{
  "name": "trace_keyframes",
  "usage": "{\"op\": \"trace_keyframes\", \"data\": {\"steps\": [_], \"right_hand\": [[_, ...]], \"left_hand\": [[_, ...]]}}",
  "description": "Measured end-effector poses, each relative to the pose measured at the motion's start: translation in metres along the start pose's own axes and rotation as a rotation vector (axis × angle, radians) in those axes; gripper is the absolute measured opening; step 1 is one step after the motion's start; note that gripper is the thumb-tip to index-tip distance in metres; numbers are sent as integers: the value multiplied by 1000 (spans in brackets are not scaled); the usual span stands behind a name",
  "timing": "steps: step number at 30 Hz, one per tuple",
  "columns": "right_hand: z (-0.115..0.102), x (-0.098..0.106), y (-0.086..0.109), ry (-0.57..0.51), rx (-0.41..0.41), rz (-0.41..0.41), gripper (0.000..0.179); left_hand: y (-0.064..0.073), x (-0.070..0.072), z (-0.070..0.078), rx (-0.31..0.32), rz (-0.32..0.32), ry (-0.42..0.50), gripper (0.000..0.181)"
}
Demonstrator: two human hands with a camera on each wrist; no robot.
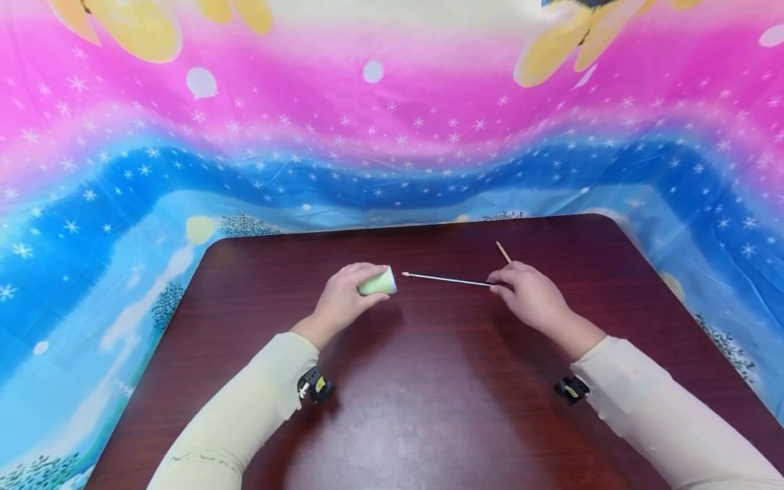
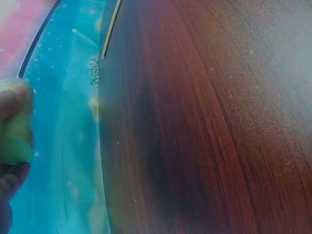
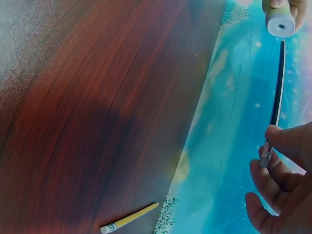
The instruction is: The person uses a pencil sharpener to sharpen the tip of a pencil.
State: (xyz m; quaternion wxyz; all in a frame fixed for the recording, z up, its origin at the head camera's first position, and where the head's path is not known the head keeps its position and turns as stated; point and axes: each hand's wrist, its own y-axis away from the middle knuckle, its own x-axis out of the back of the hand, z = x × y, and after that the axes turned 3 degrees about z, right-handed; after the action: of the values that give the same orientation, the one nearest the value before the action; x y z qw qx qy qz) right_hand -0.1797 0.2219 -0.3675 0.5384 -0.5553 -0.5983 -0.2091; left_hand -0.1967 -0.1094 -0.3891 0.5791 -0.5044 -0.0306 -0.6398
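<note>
left hand (image 1: 343, 294) grips sharpener (image 1: 377, 282), fingers clear of its hole (image 3: 281, 26); right hand (image 1: 539, 297) pinches black pencil (image 1: 450, 278) rearward, baring its tip (image 1: 405, 274); yellow pencil (image 1: 503, 252) lies near tabletop (image 1: 404, 408)'s far edge.

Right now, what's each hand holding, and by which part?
Left hand: green cylinder, gripped by its sides. Right hand: dark pencil, pinched near its blunt end.

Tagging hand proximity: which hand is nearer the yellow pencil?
Right. In the head view, the right hand appears just below the yellow pencil; the left hand is farther off, to its left.
</note>
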Motion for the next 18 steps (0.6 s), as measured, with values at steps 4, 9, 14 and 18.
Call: {"op": "trace_keyframes", "data": {"steps": [4, 9, 14, 18], "right_hand": [[-1, 1, 0, -13, 2, -33, 14], [-3, 1, -1, -15, 15, -50, 14], [-4, -1, -1, -20, 37, -50, 13], [-5, -2, -2, -12, 52, -49, 13]], "left_hand": [[0, 0, 0, -20, 21, 23, 46], [1, 0, 0, -50, 22, 35, 45], [2, 0, 2, -50, 3, 53, 44], [2, 0, 2, -56, -8, 57, 43]]}}
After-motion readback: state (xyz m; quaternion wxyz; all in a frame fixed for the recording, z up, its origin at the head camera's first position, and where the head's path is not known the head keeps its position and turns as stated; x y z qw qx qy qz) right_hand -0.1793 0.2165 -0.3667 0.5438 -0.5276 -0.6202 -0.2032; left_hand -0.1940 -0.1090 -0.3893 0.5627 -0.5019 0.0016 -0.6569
